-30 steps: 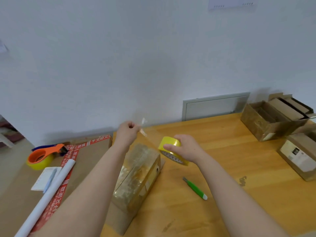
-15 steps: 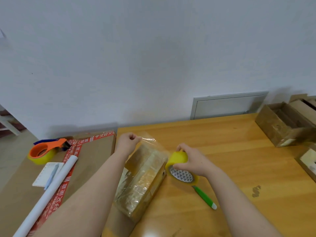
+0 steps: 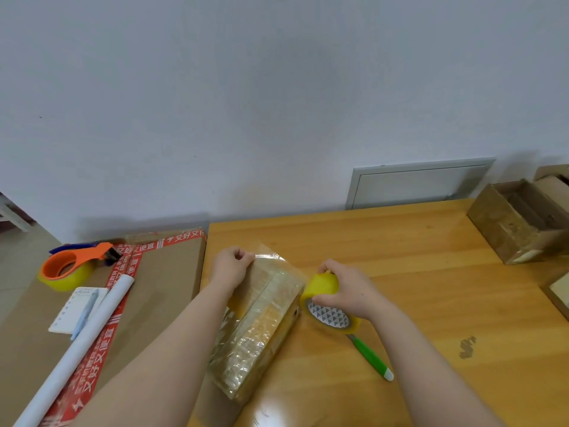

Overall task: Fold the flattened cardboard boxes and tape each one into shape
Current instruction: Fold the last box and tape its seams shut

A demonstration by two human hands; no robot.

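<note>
**ONE TAPE STRIP HELD ACROSS THE FAR END OF THE BOX**

**Hands (2).** The left hand (image 3: 232, 266) is at the far left corner of the cardboard box (image 3: 264, 328). Its fingers are curled and pinch the free end of one clear tape strip (image 3: 271, 257). The right hand (image 3: 349, 292) has its fingers curled over the top of one yellow tape roll (image 3: 328, 303) and grips it. The roll is tilted with its patterned core facing the camera, just beside the box's far right corner. The strip runs from the pinch across the far end of the box to the roll.

**Work item (1).** One small closed cardboard box lies on the wooden table (image 3: 415, 241) near the table's left edge, between the two forearms. Its top and visible sides are covered in glossy clear tape.

**Other items on the table.** One green-handled cutter (image 3: 371, 359) lies flat, its far end hidden under the roll. One open box (image 3: 498, 235) stands at the far right. Two more boxes there are cut off by the frame edge.

**Left of the table.** One large brown carton (image 3: 172, 272) with red printed tape carries four items:
- one orange tape dispenser (image 3: 74, 266) loaded with a yellow roll
- one white paper tube (image 3: 77, 346)
- one notepad (image 3: 67, 312)
- one blue pen (image 3: 84, 312), lying on the notepad
</note>
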